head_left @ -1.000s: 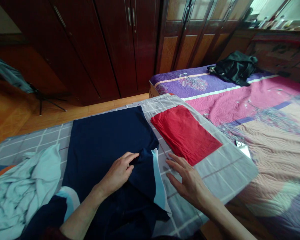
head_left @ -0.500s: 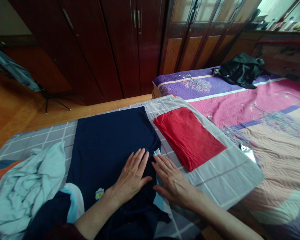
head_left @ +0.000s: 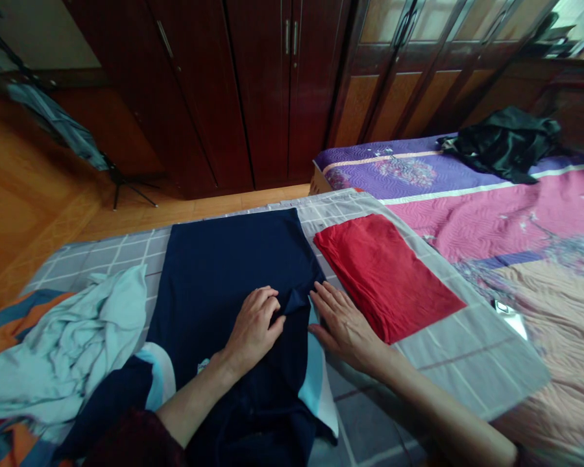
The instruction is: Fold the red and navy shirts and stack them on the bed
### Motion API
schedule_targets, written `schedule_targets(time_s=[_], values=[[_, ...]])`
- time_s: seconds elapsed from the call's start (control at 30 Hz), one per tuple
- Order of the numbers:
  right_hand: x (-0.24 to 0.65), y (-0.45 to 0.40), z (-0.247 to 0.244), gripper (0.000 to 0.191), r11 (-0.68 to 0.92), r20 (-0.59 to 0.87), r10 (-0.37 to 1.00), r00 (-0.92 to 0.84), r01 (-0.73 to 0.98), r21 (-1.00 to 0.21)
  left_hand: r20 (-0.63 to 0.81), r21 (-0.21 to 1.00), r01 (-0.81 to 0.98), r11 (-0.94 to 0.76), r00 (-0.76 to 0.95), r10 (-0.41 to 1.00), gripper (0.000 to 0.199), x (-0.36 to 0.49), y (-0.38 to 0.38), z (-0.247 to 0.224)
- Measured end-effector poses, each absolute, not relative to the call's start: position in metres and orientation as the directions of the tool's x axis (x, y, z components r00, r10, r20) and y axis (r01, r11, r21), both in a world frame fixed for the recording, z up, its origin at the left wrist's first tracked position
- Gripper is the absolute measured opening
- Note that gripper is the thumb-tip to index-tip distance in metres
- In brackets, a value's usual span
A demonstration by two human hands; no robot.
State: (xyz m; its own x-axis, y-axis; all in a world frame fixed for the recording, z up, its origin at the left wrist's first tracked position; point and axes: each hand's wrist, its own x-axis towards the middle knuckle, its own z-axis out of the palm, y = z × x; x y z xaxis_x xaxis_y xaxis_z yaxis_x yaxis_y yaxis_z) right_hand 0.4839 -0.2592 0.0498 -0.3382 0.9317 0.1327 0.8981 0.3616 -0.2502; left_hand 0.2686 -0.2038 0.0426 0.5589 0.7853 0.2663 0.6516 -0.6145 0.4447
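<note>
A navy shirt (head_left: 233, 259) with light-blue and white sleeve bands lies spread out before me, its upper part flat and its lower part rumpled. My left hand (head_left: 257, 321) rests on its middle, fingers curled and thumb drawn in on the fabric, beside a small raised fold. On the shirt's right edge lies my right hand (head_left: 343, 324), fingers stretched out over the cloth just above the right sleeve band (head_left: 316, 376). The shirt's small badge is partly hidden by my left wrist. Right of my right hand is a folded red garment (head_left: 384, 272).
A crumpled pale-green garment (head_left: 92, 344) and an orange-and-blue striped one (head_left: 10, 324) lie at left on the grey checked cloth (head_left: 491, 383). A bed with a colourful cover (head_left: 467, 220) adjoins at right, bearing a black garment (head_left: 506, 143). Dark wardrobes (head_left: 267, 97) stand behind.
My left hand's fingers have gone from flat to curled, and a fold has risen in the shirt beside them. My right hand still lies at the edge. The view has shifted left.
</note>
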Motion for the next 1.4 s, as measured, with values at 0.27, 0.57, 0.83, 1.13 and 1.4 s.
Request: schedule_targets(time_s=[0.27, 0.57, 0.83, 1.13, 1.4], values=[[0.466, -0.270, 0.048, 0.064, 0.451, 0.161, 0.891, -0.425, 0.868, -0.207, 0.292, 0.221, 0.650, -0.727, 0.667, 0.685, 0.042, 0.273, -0.215, 0.044], [0.454, -0.280, 0.027, 0.080, 0.602, 0.185, 0.796, -0.576, 0.784, -0.150, 0.036, 0.177, 0.702, -0.690, 0.696, 0.717, 0.061, 0.247, -0.216, 0.081], [0.440, -0.251, 0.017, 0.074, 0.701, 0.273, 0.709, -0.650, 0.691, -0.177, 0.014, 0.200, 0.972, -0.126, 0.126, 0.992, 0.043, 0.098, -0.251, 0.123], [0.340, -0.239, 0.078, 0.063, 0.830, 0.057, 0.378, -0.924, 0.311, -0.462, 0.036, 0.194, 0.947, 0.254, -0.266, 0.963, 0.029, 0.044, -0.301, 0.062], [0.304, -0.231, 0.050, 0.066, 0.819, 0.020, 0.214, -0.977, 0.169, -0.548, 0.067, 0.417, 0.831, 0.369, -0.433, 0.899, 0.021, 0.051, -0.298, 0.076]])
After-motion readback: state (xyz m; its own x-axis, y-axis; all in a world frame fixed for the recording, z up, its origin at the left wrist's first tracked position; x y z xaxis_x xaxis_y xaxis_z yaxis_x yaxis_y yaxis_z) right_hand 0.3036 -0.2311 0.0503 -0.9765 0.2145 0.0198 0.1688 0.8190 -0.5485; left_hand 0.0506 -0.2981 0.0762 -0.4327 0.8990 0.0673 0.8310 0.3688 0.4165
